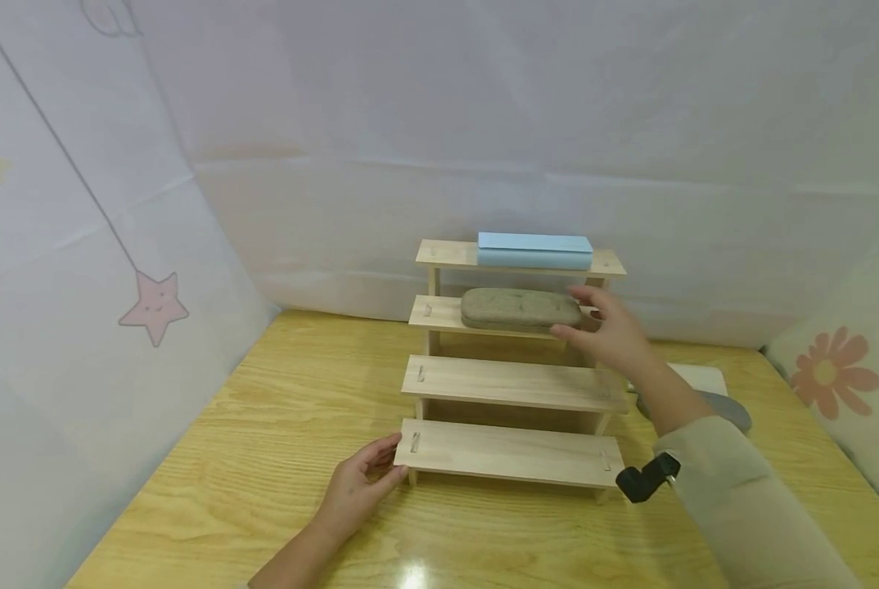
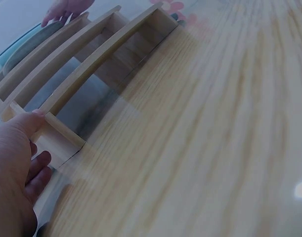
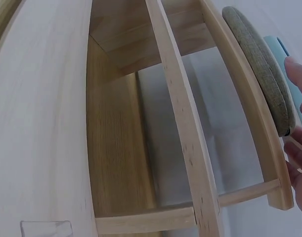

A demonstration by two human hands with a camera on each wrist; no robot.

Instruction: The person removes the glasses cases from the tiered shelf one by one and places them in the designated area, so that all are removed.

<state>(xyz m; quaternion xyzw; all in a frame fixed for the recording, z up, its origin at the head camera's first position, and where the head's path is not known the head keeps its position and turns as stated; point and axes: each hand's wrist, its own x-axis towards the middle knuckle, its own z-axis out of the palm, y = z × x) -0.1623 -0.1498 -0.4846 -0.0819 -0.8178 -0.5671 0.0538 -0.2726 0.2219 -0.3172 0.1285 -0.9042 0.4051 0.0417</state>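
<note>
A stepped wooden display shelf [image 1: 513,380] with several tiers stands on the table. At the left end of its lowest board, my left hand [image 1: 358,489] holds the corner, thumb at the front edge and other fingers bent beside the side panel [image 2: 64,138]. On the second tier from the top lies a grey-green fabric glasses case [image 1: 520,308]. My right hand [image 1: 616,335] is around the case's right end, thumb and fingers spread to either side of it. A light blue case [image 1: 534,252] lies on the top tier, behind the fabric one.
Right of the shelf, partly hidden by my right forearm, lie a dark grey case [image 1: 730,411] and a white item [image 1: 697,378] on the wood-grain table [image 1: 263,458]. Pale printed cloth [image 1: 498,98] hangs behind and at both sides. A black mount [image 1: 646,478] sits at my right sleeve.
</note>
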